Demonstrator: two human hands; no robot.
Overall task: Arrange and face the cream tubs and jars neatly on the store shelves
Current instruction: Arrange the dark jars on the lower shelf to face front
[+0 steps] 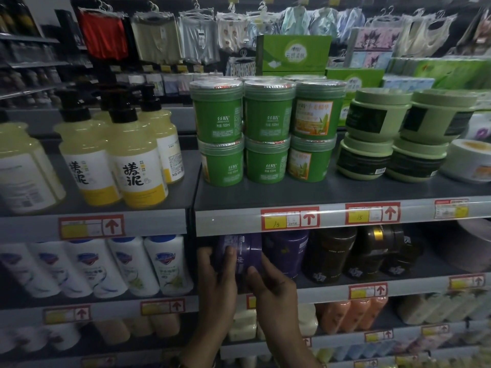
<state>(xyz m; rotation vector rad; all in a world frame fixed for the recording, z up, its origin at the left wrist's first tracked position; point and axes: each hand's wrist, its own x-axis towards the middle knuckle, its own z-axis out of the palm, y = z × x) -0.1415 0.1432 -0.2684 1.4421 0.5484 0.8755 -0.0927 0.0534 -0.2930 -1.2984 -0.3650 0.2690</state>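
The purple jar (pixel 240 251) stands on the shelf just under the red price label (pixel 289 218), a little to its left. Both hands clamp it. The left hand (pixel 216 280) has its fingers (pixel 229 257) curled on the jar's left face, and the right hand (pixel 268 284) grips the right edge with the thumb in front. The jar lies straight ahead, squarely between the hands, neither nearer. Its label seems skewed leftward, so a turn about its upright axis looks due — though blur hides whether it stands fully upright.
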